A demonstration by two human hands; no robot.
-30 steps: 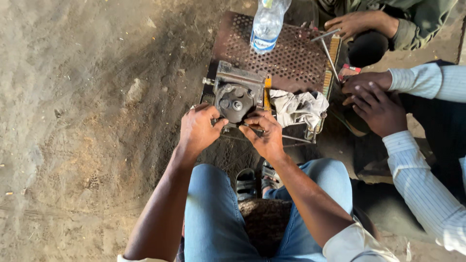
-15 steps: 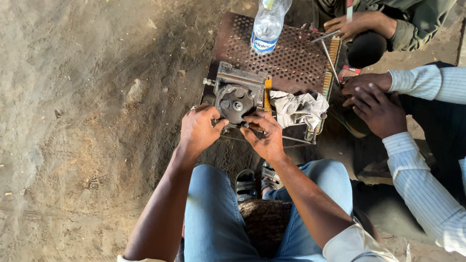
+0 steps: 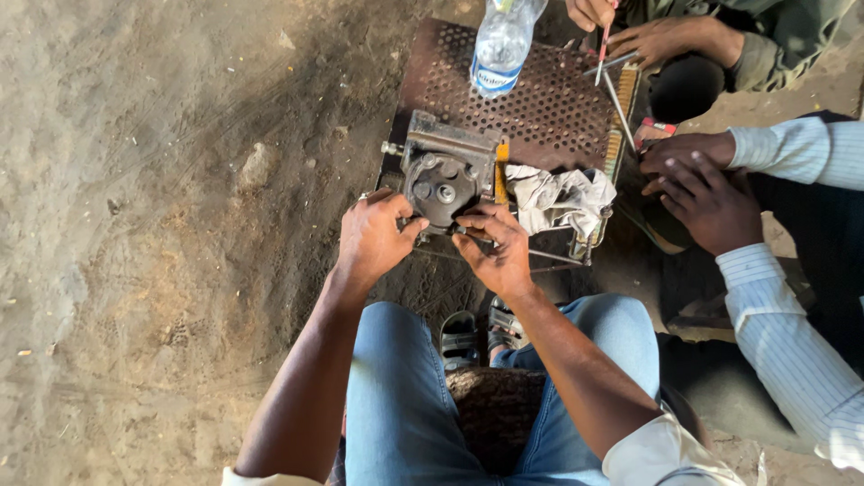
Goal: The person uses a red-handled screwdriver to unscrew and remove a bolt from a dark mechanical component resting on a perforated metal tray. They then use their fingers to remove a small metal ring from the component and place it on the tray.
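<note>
A clear plastic bottle (image 3: 500, 43) stands at the top centre of the frame (on the perforated metal plate (image 3: 549, 108)), wearing a blue-and-white label (image 3: 493, 79) around its lower body.

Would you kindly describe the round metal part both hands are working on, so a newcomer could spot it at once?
Find the rusty perforated metal stand on the dirt floor. At its near edge sits a grey metal block; the round dark disc faces up from it, between the left hand and right hand. Unlike the crumpled rag beside it, it is circular with a centre bolt.

Both bare forearms are extended toward 12 o'clock; the left hand (image 3: 376, 239) and right hand (image 3: 497, 249) are curled, seemingly pinching, fingertips nearly met.
</note>
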